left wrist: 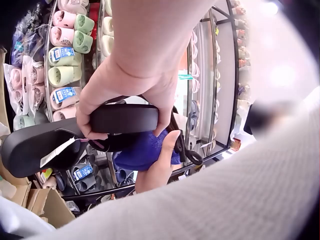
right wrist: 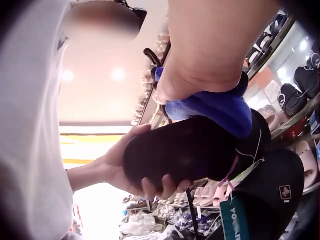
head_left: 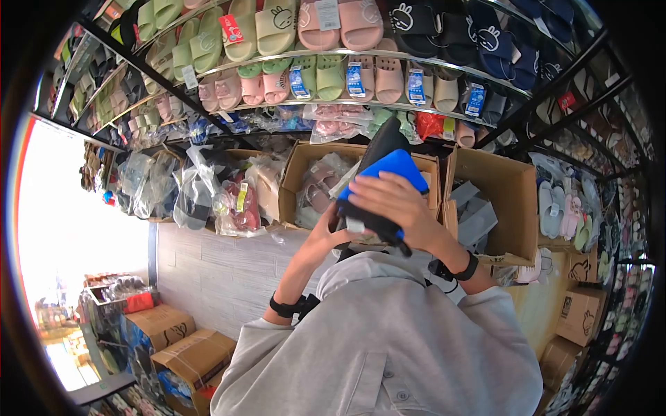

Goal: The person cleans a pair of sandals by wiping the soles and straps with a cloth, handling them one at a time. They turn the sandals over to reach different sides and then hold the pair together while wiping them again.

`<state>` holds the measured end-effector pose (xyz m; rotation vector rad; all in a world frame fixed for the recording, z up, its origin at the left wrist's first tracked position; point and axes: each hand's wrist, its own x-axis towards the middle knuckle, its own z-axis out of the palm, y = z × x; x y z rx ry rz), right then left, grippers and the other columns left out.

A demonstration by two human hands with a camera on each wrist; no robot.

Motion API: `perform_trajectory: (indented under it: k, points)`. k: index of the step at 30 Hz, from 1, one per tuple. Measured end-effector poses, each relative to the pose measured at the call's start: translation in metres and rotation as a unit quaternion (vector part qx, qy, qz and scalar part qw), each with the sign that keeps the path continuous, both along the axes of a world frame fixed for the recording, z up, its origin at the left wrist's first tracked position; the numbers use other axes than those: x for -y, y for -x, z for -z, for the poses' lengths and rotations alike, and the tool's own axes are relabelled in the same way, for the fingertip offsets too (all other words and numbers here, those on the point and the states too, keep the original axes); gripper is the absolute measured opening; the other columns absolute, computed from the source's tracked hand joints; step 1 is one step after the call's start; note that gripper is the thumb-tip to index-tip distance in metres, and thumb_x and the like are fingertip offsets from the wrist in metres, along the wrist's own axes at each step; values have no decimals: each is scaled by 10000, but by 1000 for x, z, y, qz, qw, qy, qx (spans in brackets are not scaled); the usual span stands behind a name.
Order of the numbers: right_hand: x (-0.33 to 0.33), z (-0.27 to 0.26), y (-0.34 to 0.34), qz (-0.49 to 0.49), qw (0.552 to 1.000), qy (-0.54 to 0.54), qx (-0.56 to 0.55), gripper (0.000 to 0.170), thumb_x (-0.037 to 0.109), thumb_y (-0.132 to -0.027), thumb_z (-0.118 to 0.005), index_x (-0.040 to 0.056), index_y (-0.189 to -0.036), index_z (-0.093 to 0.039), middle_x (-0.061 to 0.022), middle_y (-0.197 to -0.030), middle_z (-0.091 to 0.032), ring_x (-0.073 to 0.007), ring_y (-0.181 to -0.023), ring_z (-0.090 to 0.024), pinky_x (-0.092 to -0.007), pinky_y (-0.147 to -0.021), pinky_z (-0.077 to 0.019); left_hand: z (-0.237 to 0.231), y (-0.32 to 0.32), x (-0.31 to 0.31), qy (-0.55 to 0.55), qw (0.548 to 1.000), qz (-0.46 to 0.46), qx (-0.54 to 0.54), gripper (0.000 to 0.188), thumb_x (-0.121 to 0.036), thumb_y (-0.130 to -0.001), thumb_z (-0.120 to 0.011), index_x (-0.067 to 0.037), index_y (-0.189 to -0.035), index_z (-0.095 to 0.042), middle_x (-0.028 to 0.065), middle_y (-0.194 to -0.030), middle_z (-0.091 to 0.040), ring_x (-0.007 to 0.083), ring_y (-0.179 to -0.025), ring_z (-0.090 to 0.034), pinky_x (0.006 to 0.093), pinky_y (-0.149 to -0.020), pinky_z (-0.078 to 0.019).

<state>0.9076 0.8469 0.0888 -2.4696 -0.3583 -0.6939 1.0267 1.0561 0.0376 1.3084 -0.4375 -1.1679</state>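
My left hand (head_left: 321,239) grips one slipper of a black pair, thumb on one side and fingers on the other. In the right wrist view, the dark sole of that slipper (right wrist: 170,152) faces the camera. Its mate, another black slipper (right wrist: 280,192), hangs off beyond it, joined by a thin tie and carrying a green tag (right wrist: 234,220). My right hand (head_left: 402,208) holds a plush blue cloth (head_left: 404,165) with a black cord loop against the held slipper. Its thumb (left wrist: 170,145) shows on the cloth in the left wrist view.
Shelves of slippers (head_left: 333,80) rise in front. Below them stand an open cardboard box (head_left: 291,184) with bagged slippers and another open box (head_left: 513,208) with plastic wrap. Bagged pairs (head_left: 239,208) lie to the left. Closed cartons (head_left: 194,357) sit on the floor at lower left.
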Motion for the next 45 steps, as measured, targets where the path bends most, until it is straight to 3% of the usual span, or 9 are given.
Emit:
perform_trajectory:
  k: [6, 13, 19, 22, 27, 33, 36, 40, 45]
  points:
    - [27, 1, -16, 156, 984, -86, 23, 557, 258, -893, -830, 90, -1407, -695, -105, -1481, -658, -296, -1415, -579, -487, -1198, -408, -2, -2, -4, -13, 1000, 21, -20, 873, -248, -855, -864, 55, -1533, -404, 106, -1360, -608, 190, -1215, -605, 356, -1068, -482]
    - [-7, 1, -15, -68, 997, 12, -32, 616, 329, -874, -772, 75, -1427, -677, -109, -1478, -657, -268, -1419, -579, -459, -1210, -399, 11, 1, -7, -27, 999, -33, 2, 850, -209, -857, -857, 63, -1530, -416, 120, -1409, -580, 212, -1323, -548, 356, -1120, -435]
    - [27, 3, -30, 116, 993, 5, 32, 583, 343, -906, -803, 61, -1402, -685, -106, -1444, -677, -307, -1381, -604, -499, -1190, -422, 5, -9, -10, -23, 1000, 14, -5, 806, -231, -867, -852, 54, -1508, -454, 143, -1390, -601, 219, -1320, -551, 352, -1118, -430]
    - [-1, 5, -27, 39, 998, 33, 29, 581, 340, -883, -816, 73, -1387, -704, -105, -1452, -674, -285, -1404, -591, -492, -1195, -419, 0, -8, -1, -50, 998, 2, 28, 641, -298, -846, -829, 19, -1358, -609, 65, -1156, -689, 151, -1100, -628, 314, -988, -480]
    - [4, -14, -19, -109, 993, 31, -35, 530, 317, -952, -736, 68, -1416, -678, -94, -1490, -645, -240, -1429, -566, -451, -1213, -403, 34, -10, -9, 8, 1000, -10, 2, 606, -303, -887, -770, 12, -1375, -600, 73, -1157, -687, 155, -1028, -637, 305, -883, -510]
    - [54, -8, -26, 129, 991, -1, 28, 547, 300, -887, -833, 92, -1379, -713, -93, -1443, -683, -295, -1365, -616, -496, -1201, -414, 4, -13, -2, 52, 987, 68, -135, 718, -311, -889, -768, 28, -1475, -530, 87, -1268, -679, 146, -951, -618, 304, -877, -512]
    - [40, -8, -23, 133, 990, 31, 30, 510, 283, -886, -832, 83, -1344, -733, -88, -1422, -696, -296, -1362, -617, -496, -1194, -419, 11, -15, 2, 36, 983, 87, -157, 693, -314, -900, -756, 21, -1467, -539, 92, -1278, -681, 156, -973, -631, 313, -885, -527]
    - [23, -11, -16, -4, 1000, -12, -23, 527, 267, -882, -825, 72, -1360, -717, -84, -1397, -707, -296, -1361, -619, -494, -1195, -418, 14, -18, 2, 38, 980, 81, -180, 678, -322, -917, -740, 14, -1470, -539, 112, -1319, -676, 179, -1045, -647, 339, -920, -541]
    - [57, -16, -8, 60, 994, -92, 8, 481, 196, -928, -785, 57, -1378, -690, -115, -1371, -716, -329, -1330, -642, -472, -1187, -426, 8, -25, -5, 92, 956, 134, -246, 759, -323, -927, -728, 22, -1546, -456, 170, -1402, -641, 230, -1142, -642, 373, -939, -544]
